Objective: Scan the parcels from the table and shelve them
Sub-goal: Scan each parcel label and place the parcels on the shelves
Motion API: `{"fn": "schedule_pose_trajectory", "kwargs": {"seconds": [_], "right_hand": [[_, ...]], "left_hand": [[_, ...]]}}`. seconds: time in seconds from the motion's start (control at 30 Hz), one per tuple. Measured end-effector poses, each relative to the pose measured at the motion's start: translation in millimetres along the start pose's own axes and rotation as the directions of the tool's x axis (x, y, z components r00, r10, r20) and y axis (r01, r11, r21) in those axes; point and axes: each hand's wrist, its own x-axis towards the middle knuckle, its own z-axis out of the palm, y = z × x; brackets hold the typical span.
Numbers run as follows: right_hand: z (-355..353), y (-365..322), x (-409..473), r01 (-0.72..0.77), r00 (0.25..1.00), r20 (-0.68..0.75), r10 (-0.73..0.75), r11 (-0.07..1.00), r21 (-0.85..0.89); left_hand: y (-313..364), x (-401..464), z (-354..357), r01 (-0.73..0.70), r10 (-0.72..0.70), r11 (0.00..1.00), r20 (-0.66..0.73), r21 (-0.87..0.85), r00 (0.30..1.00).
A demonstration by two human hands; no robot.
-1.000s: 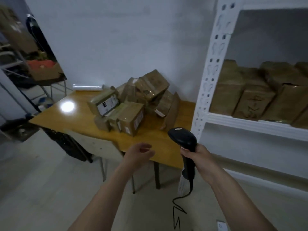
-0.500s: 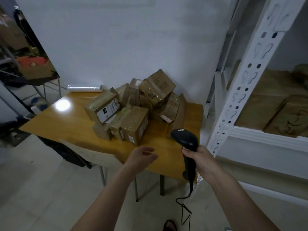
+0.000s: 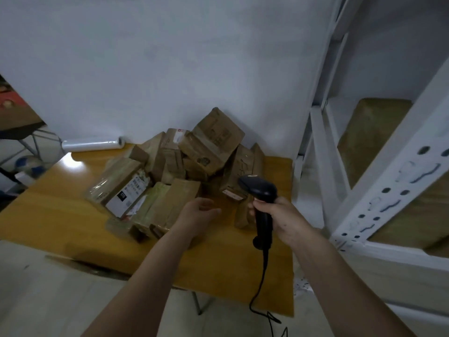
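**Kid:** Brown boxes everywhere! Why are the parcels all in one heap?

**Helper:** They sit piled on the yellow wooden tabletop, pushed back toward the white wall at twelve o'clock. I think they wait there to be scanned one by one.

**Kid:** What is the black thing?

**Helper:** That is a barcode scanner. The right hand has its fingers wrapped tight round the handle, with the head pointing at the heap. Its cord hangs down past the table edge, at six o'clock.

**Kid:** And the other hand?

**Helper:** The left hand holds nothing. Its fingers are loose and a bit bent, just over the nearest box. I guess it is about to pick that one, so the label can be turned to the scanner.

**Kid:** Where do they go after?

**Helper:** On the white metal shelf at three o'clock. Some brown boxes sit in it already.

**Kid:** What is that white roll?

**Helper:** A roll of plastic wrap, lying at the back edge at ten o'clock, out of the way.
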Motion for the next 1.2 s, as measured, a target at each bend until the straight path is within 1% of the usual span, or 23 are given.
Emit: {"fn": "schedule_pose_trajectory", "kwargs": {"seconds": [0.1, 0.2, 0.3, 0.47, 0.57, 0.67, 0.87, 1.0, 1.1, 1.17, 1.2], "right_hand": [[3.3, -6.6, 14.9, -0.025, 1.0, 0.013, 0.025, 1.0, 0.012], [7.0, -13.1, 25.3, -0.012, 1.0, 0.003, 0.012, 1.0, 0.001], [6.8, -15.9, 28.6, -0.008, 1.0, -0.029, 0.009, 0.999, 0.042], [3.8, -19.3, 27.3, -0.013, 0.995, -0.1, 0.021, 0.996, 0.087], [6.8, -21.4, 31.7, -0.004, 0.986, -0.163, 0.021, 0.994, 0.106], [14.2, -24.6, 35.3, 0.014, 0.982, -0.187, 0.014, 0.989, 0.148], [31.1, -32.1, 38.4, 0.039, 0.977, -0.215, 0.002, 0.982, 0.185], [40.7, -34.1, 36.3, 0.058, 0.978, -0.206, -0.021, 0.982, 0.177], [47.5, -40.3, 35.7, 0.078, 0.977, -0.208, -0.04, 0.981, 0.178], [52.9, -47.5, 37.4, 0.084, 0.978, -0.203, -0.042, 0.975, 0.205], [56.1, -51.7, 38.4, 0.088, 0.98, -0.194, -0.045, 0.971, 0.223]], "left_hand": [[5.3, 21.0, -5.2, 0.04, -0.042, 0.999, -0.039, -0.031, 0.998], [17.4, 46.4, -12.8, 0.072, -0.082, 0.983, -0.056, -0.171, 0.995], [31.3, 75.9, -19.7, 0.102, -0.12, 0.951, -0.044, -0.292, 0.992], [47.1, 132.3, -25.4, 0.212, -0.237, 0.819, 0.022, -0.534, 0.971], [54.5, 154.0, -26.9, 0.192, -0.248, 0.753, -0.001, -0.629, 0.969], [59.2, 175.5, -30.2, 0.171, -0.261, 0.711, -0.029, -0.682, 0.965], [63.7, 196.2, -33.4, 0.167, -0.3, 0.662, -0.053, -0.731, 0.953], [59.3, 198.9, -37.6, 0.145, -0.258, 0.651, -0.038, -0.745, 0.965], [50.9, 186.0, -46.8, 0.089, -0.186, 0.681, -0.055, -0.726, 0.981], [44.3, 172.8, -57.5, 0.018, -0.094, 0.741, -0.077, -0.671, 0.993], [41.6, 165.8, -64.9, -0.037, -0.041, 0.781, -0.11, -0.623, 0.993]]}}
